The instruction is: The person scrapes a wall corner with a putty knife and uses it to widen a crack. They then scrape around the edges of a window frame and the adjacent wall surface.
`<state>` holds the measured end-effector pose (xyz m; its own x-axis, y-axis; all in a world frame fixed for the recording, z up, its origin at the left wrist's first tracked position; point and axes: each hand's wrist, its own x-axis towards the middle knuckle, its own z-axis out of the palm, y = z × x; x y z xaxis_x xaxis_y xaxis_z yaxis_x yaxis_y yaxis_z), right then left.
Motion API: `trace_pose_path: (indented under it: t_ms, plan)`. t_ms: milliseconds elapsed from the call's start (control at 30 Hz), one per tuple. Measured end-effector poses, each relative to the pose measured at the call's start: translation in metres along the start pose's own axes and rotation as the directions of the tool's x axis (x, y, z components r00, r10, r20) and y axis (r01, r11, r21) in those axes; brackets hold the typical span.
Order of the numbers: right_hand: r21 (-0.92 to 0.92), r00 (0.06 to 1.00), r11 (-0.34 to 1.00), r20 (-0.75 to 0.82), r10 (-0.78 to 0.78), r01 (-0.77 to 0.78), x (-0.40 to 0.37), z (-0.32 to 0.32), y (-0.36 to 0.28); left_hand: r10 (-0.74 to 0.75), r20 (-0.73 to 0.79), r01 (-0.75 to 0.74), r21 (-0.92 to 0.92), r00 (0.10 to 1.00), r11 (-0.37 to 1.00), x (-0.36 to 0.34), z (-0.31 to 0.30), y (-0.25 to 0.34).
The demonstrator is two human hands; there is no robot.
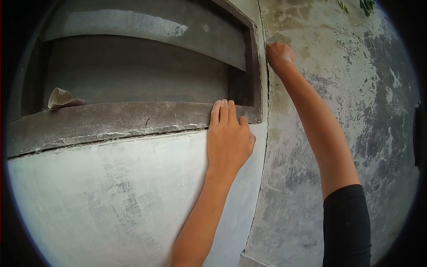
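My left hand (228,144) rests on the front of a dark window ledge (133,118), with several fingers stretched out over its edge and touching it. Higher up on the right, my right hand (281,54) is closed in a fist against the wall, close to the window frame (253,66) and the crack beside it. What the fist holds, if anything, is hidden. A curled brownish sheet (61,99), like a rolled scrap of paper or sandpaper, lies on the left part of the ledge, apart from both hands.
Below the ledge is a pale painted wall (89,191) with grey scuffs. A stained, peeling wall (356,111) stands on the right, with a long vertical crack along the corner. Green leaves (366,6) hang at the top right. A recess lies behind the ledge.
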<state>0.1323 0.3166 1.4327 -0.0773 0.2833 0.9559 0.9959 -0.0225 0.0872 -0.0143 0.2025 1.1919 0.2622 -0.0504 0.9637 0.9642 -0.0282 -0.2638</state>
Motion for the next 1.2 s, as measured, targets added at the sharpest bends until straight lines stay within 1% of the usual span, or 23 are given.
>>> trace_pose_path:
  t_ms: [67,167,267,333,367,567,667,833,933,1067,1167,1200]
  plan:
    - [0.041,0.998,0.999,-0.053,-0.015,0.017,0.008,0.006,0.006,0.002,-0.014,-0.002,0.001,1.0,1.0,0.001,-0.001,0.001]
    - [0.06,0.996,0.995,-0.017,0.085,-0.083,0.016,0.011,0.002,-0.008,-0.002,0.008,-0.003,1.0,1.0,0.0,0.002,0.001]
    - [0.087,0.993,0.991,-0.039,0.108,-0.104,0.022,0.021,0.001,-0.014,-0.019,0.014,0.008,1.0,1.0,0.001,0.002,0.003]
    - [0.068,0.995,0.994,-0.045,0.094,-0.09,0.026,0.029,0.007,-0.014,-0.013,0.014,-0.01,1.0,1.0,-0.003,0.002,0.005]
    - [0.062,0.994,0.995,-0.067,0.086,-0.082,0.034,0.023,0.007,-0.013,-0.028,0.013,-0.01,1.0,1.0,0.001,0.002,0.003]
    - [0.07,0.992,0.991,-0.055,0.118,-0.114,0.047,0.014,0.0,-0.013,-0.023,0.012,-0.029,1.0,1.0,0.001,0.001,0.003]
    - [0.106,0.986,0.984,-0.064,0.153,-0.146,0.048,0.015,0.0,-0.012,-0.023,0.011,-0.039,1.0,0.999,0.001,0.0,0.003]
    - [0.074,0.992,0.992,-0.058,0.108,-0.104,0.047,0.006,-0.003,-0.013,-0.021,0.012,-0.039,1.0,0.999,0.003,0.0,0.001]
    - [0.076,0.991,0.99,-0.043,0.123,-0.12,0.047,0.01,0.003,-0.016,-0.021,0.014,-0.055,1.0,0.998,0.0,0.001,0.004]
    - [0.113,0.988,0.985,-0.071,0.137,-0.129,0.06,0.01,0.002,-0.016,-0.03,0.015,-0.031,0.999,0.999,0.001,0.002,0.003]
    - [0.122,0.989,0.987,-0.093,0.116,-0.104,0.058,0.012,0.004,-0.023,-0.013,0.022,-0.041,1.0,0.999,-0.001,0.001,0.004]
    - [0.122,0.987,0.989,-0.125,0.1,-0.085,0.059,0.015,0.011,-0.019,-0.017,0.019,-0.041,1.0,0.999,0.002,0.0,0.002]
